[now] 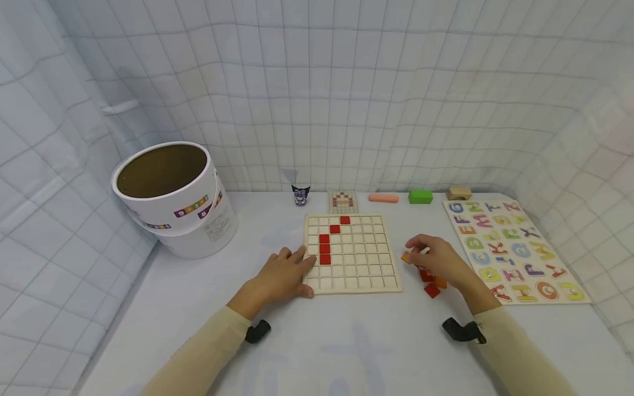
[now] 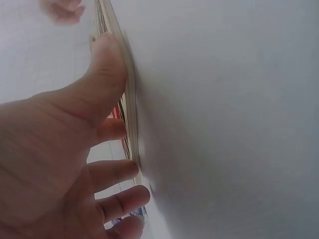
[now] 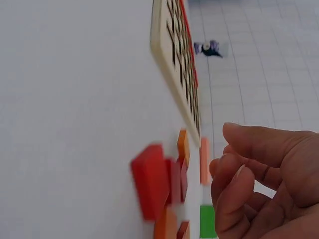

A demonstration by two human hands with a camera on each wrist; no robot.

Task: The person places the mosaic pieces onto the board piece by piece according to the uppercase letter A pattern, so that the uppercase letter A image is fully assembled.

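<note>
A wooden grid board (image 1: 364, 256) lies flat on the table, with several red square tiles (image 1: 324, 248) in a bent line on its left half. My left hand (image 1: 284, 273) rests at the board's left edge, thumb at the near corner and fingers spread along the side; the left wrist view shows the thumb (image 2: 107, 62) against the rim. Right of the board, my right hand (image 1: 436, 259) hovers over a small pile of red (image 3: 151, 181) and orange tiles (image 3: 183, 146). Its fingers are loosely bent, thumb apart from them, with no tile visible between.
A white bucket (image 1: 220, 220) stands at the back left. Along the back are a small dark figurine (image 1: 300, 195), a pattern card (image 1: 342, 202), an orange stick (image 1: 383, 198), a green block (image 1: 420, 196) and a wooden block (image 1: 459, 193). An alphabet board (image 1: 515, 253) lies at right.
</note>
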